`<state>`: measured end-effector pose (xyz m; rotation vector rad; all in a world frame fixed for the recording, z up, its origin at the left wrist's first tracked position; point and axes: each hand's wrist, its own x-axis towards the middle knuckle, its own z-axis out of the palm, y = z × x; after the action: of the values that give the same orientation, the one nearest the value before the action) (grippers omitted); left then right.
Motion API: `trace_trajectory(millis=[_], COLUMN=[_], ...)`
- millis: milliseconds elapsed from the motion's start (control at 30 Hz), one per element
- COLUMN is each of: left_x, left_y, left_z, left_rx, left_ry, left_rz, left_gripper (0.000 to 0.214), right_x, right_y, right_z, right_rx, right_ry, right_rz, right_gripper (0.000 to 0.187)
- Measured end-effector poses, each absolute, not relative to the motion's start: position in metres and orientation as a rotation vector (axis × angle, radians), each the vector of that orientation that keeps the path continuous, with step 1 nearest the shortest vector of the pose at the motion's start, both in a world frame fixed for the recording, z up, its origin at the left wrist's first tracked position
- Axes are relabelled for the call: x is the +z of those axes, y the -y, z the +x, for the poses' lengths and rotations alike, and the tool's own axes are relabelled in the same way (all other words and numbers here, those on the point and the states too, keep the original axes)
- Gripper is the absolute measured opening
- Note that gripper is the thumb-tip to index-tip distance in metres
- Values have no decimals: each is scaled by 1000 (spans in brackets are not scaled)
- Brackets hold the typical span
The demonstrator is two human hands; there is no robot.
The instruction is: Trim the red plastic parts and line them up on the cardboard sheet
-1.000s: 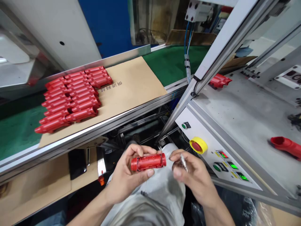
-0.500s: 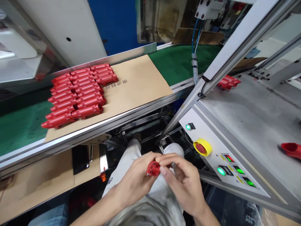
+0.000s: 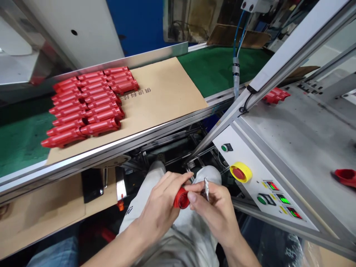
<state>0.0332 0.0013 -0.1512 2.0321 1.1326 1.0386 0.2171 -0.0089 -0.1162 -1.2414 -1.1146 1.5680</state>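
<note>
Over my lap, my left hand is wrapped around a red plastic tube, its round open end facing up toward me. My right hand has its thumb and finger at the rim of that tube. A small shiny metal tool sticks up between the fingers of my right hand; its exact kind is unclear. Most of the tube's length is hidden behind my left fingers.
Rows of red tubes lie on a cardboard sheet over a green conveyor. To the right is a control panel with a yellow-ringed emergency stop button. More red parts rest on the grey machine table.
The metal tool now shows more clearly, tilted up from my right hand. The tube's open end has turned slightly. The green panel lights have gone dark, and the view has shifted a little.
</note>
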Motion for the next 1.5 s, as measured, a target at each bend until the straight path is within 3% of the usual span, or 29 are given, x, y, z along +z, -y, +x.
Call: trace_trajectory(millis=[267,500,700,900,1300,1500], left_x=[-158,-156,-153,-150,-149,-149], left_y=[4,1,1,6,9,8], left_z=[34,32,29,33,30,28], left_rx=[1046,1101,1165,1095,1083,1058], left_ry=[-1216,-1242,-1293,-1270,-1265,-1247], left_rz=[2016,1989,2036,2111,2129,2136], left_gripper=[54,49,34,37,33,35], right_x=[-127,-118,-113,-107,-109,-104], right_y=[9,10,15,18,16,10], right_z=[206,214,238,238,238,241], right_rx=[1464,1391,753,382,376,389], right_ry=[1098,1280,1834,2081,2171,2233], right_rz=[-1206,-1156,-1312,-1301,-1268,-1244], right_gripper=[26,18,45,53,61,55])
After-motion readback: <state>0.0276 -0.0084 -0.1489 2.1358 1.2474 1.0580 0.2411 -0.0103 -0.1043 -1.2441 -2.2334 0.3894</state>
